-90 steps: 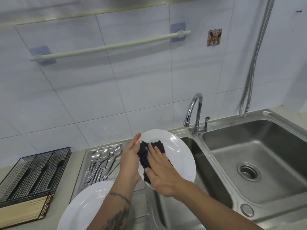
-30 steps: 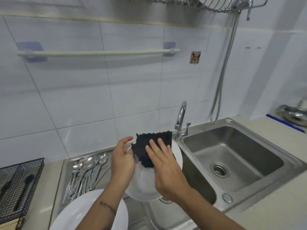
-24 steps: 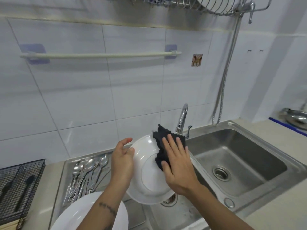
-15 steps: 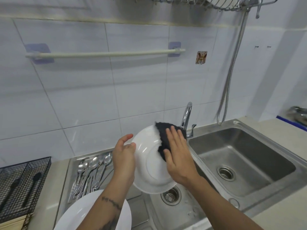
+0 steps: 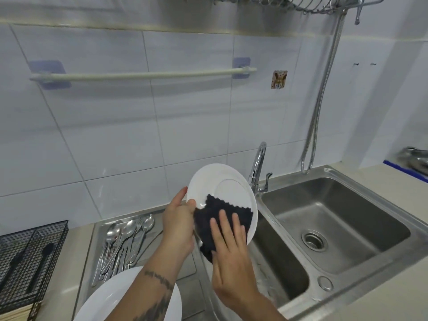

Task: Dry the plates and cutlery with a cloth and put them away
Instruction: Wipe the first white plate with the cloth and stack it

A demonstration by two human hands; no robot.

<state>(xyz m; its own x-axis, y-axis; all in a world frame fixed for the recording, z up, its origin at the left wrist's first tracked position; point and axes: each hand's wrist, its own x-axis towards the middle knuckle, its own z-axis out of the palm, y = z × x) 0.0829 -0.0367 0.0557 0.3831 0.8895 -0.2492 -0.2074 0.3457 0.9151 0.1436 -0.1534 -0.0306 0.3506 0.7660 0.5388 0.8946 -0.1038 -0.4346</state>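
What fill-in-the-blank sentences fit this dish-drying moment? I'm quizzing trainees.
1. The right hand presses a dark ____ against the round white plate.
2. The left hand holds that plate by its ____.
3. The steel spoons lie ____ of the curved chrome faucet.

Missing: cloth; rim; left

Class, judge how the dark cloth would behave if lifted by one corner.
The cloth would probably hang floppy, as it already drapes over the plate rim. It is likely light and grippy rather than slippery, given its nubbly weave.
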